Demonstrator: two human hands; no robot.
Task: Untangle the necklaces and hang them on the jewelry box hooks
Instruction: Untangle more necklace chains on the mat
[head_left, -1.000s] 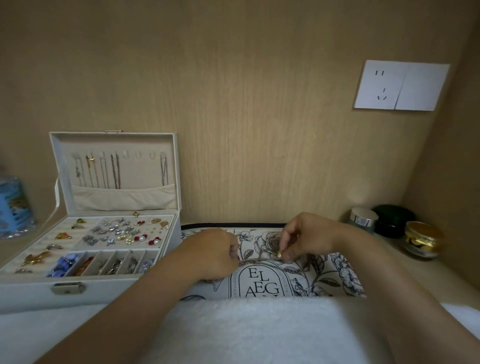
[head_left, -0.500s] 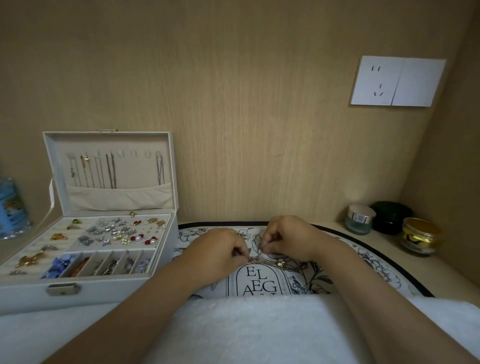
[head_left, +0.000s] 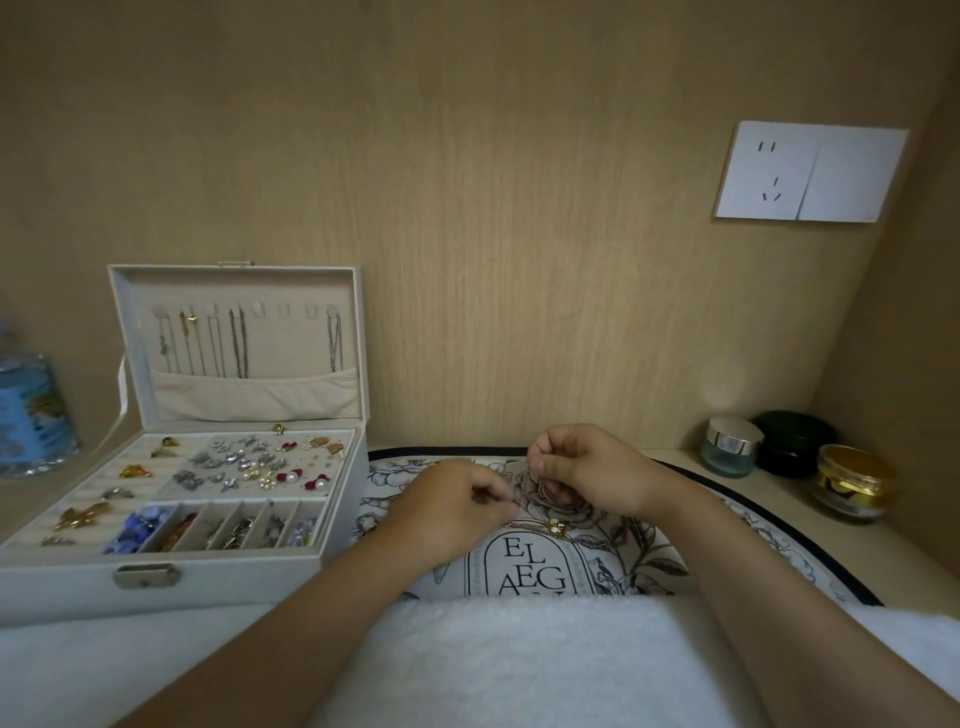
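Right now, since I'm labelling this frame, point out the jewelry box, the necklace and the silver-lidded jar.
jewelry box (head_left: 244, 578): head view, on its bare front wall.
necklace (head_left: 557, 528): head view, on its gold pendant.
silver-lidded jar (head_left: 733, 435): head view, on its lid.

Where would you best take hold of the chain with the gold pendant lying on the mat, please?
Probably the gold pendant itself, pinched from above: it is the one bulky part, while its chain lies flat and thin on the floral mat.

Left hand (head_left: 452, 506), right hand (head_left: 587, 470): curled, close
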